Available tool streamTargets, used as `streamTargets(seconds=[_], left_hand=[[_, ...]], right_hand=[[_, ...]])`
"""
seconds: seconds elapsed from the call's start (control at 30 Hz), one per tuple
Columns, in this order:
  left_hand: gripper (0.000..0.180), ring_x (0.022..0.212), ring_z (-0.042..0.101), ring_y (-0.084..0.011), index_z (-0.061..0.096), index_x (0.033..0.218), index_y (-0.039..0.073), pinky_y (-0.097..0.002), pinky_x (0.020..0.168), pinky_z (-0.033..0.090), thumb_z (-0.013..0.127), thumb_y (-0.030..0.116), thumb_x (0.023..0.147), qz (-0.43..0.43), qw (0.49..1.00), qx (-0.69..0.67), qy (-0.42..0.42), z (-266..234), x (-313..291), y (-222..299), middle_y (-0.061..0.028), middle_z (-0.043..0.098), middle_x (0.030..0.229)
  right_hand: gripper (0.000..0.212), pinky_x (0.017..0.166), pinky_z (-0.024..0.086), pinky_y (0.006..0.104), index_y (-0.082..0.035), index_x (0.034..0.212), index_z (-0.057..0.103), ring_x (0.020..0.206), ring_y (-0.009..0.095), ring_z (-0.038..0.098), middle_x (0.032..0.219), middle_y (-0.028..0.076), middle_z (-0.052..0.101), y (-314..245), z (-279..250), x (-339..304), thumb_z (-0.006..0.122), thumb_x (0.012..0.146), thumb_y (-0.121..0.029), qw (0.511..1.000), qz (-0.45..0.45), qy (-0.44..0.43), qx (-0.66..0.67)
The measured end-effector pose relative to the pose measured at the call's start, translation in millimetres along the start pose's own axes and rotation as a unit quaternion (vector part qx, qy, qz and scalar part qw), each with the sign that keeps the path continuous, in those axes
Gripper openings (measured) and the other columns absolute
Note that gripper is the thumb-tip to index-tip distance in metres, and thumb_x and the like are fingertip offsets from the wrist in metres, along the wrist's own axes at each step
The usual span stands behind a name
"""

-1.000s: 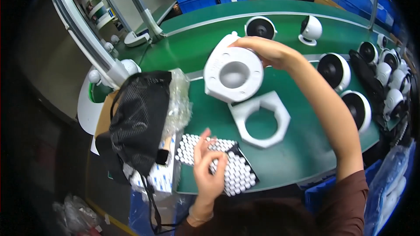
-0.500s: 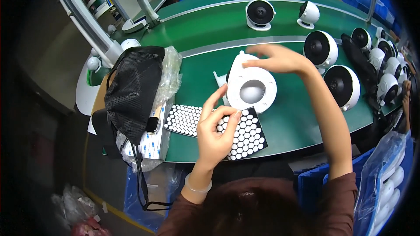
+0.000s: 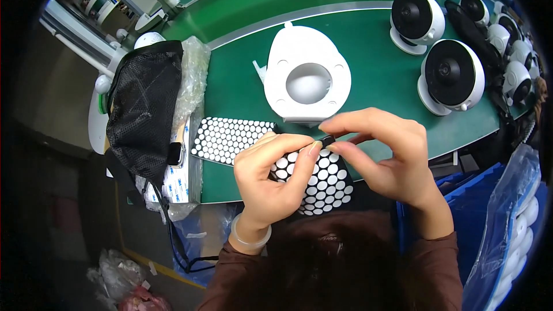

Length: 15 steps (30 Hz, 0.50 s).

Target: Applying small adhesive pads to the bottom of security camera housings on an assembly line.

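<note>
My left hand (image 3: 273, 175) and my right hand (image 3: 386, 158) meet over the near edge of the bench. Thumb and forefinger of each are closed on a small black piece (image 3: 328, 140), its exact kind too small to tell. Just beneath them lies a black sheet with rows of white round dots (image 3: 325, 187), partly hidden by my left hand. A similar dotted sheet (image 3: 230, 138) rests to the left. Beyond my fingers sits a white rounded housing (image 3: 308, 46) with a round recess facing up; neither hand is on it.
A black mesh bag (image 3: 150, 98) and bubble wrap (image 3: 196, 75) occupy the bench's left. To the right stand white round camera-like units with black fronts (image 3: 452, 75), with several more behind. A blue bin with bagged white parts (image 3: 518, 242) is at the lower right.
My right hand has left the white housing and come down to my left hand. The small black piece now shows between their fingertips. The view has shifted, with bench items appearing higher.
</note>
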<state>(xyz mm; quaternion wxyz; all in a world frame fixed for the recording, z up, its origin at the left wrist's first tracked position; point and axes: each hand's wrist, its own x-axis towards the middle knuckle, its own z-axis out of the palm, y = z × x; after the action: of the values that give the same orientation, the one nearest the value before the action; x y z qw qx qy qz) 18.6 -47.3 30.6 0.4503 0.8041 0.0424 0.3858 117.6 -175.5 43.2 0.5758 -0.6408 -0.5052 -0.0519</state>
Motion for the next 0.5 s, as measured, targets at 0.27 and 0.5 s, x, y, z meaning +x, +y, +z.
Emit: streamTargets(seconds=[0.27,0.5], left_hand=[[0.004,0.05,0.05,-0.0133,0.063,0.07,-0.002,-0.023,0.048,0.037,0.063,-0.003,0.067,-0.001,0.999,-0.025,-0.039,-3.1,2.9,-0.9,-0.0071,0.061,0.062],[0.004,0.051,0.05,-0.0132,0.063,0.07,-0.001,-0.0234,0.049,0.037,0.064,-0.002,0.066,-0.026,0.997,-0.023,-0.064,-3.1,2.0,-2.7,-0.0063,0.061,0.062]], right_hand=[[0.016,0.052,0.047,0.0282,-0.006,0.078,0.058,0.061,0.023,0.061,0.07,0.006,0.061,-3.5,-7.7,5.9,0.066,0.065,-0.002,0.995,-0.04,-0.048,-0.083],[0.012,0.048,0.044,0.0317,-0.008,0.076,0.056,0.056,0.025,0.058,0.063,0.007,0.058,-2.2,-16.9,11.6,0.065,0.068,-0.007,0.982,-0.048,-0.129,-0.128]])
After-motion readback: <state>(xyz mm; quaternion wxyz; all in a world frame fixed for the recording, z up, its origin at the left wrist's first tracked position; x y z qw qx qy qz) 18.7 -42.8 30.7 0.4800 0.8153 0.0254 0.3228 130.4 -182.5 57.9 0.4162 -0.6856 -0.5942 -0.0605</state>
